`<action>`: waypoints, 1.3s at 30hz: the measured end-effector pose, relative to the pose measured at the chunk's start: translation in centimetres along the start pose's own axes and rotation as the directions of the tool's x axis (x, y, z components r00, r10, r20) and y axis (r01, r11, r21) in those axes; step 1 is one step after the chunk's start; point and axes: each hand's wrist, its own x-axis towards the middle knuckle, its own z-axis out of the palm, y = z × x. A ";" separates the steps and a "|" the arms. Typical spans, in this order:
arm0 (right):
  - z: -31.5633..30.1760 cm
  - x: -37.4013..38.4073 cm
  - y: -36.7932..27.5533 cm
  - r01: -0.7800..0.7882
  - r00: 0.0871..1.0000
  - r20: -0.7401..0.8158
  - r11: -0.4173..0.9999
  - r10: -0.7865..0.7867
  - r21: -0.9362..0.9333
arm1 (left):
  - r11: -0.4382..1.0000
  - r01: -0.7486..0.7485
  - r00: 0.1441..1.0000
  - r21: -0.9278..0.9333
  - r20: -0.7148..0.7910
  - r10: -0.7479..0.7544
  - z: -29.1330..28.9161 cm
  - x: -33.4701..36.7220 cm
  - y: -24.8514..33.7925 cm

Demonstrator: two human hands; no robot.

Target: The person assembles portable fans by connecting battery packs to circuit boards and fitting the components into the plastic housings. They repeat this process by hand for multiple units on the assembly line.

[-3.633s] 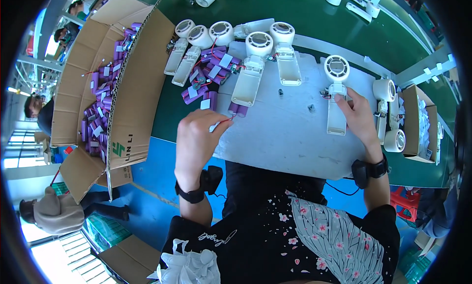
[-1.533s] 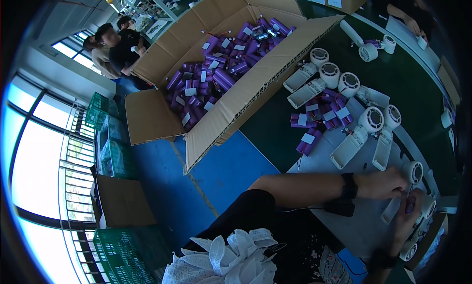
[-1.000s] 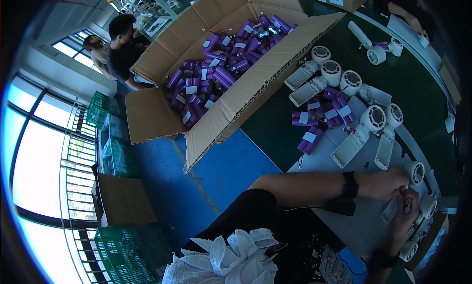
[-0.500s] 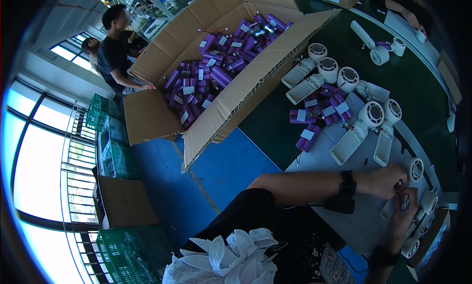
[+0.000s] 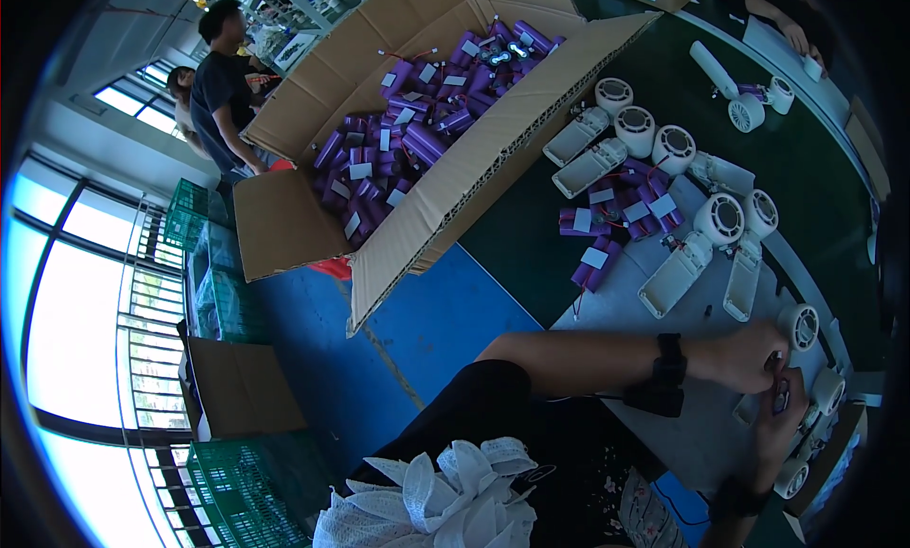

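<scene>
Open cardboard box brimming with purple battery cells; green crates stacked beside blue floor.

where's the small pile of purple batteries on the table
In the head view, upper right: the purple batteries lie on the table between the cardboard box and the white fan shells.

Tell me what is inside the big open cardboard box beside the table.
The cardboard box holds a loose heap of purple cylindrical cells, many with white tags and thin wires. The pile hides the box floor, so anything under it cannot be seen.
</scene>
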 end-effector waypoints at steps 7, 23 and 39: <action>1.3 -0.1 -1.1 -0.013 0.990 -0.136 0.968 0.049 0.252 | 0.999 -0.037 0.995 -0.008 -0.088 0.036 -0.5 -0.3 0.3; -0.9 0.6 -0.8 0.055 0.967 -0.253 0.989 -0.019 0.138 | 0.956 0.289 0.941 -0.043 0.196 -0.276 -2.3 -0.4 1.8; -0.7 0.6 -1.0 0.162 0.984 -0.097 0.974 -0.148 0.157 | 0.874 0.383 0.922 -0.298 0.189 -0.339 -2.7 -2.4 1.7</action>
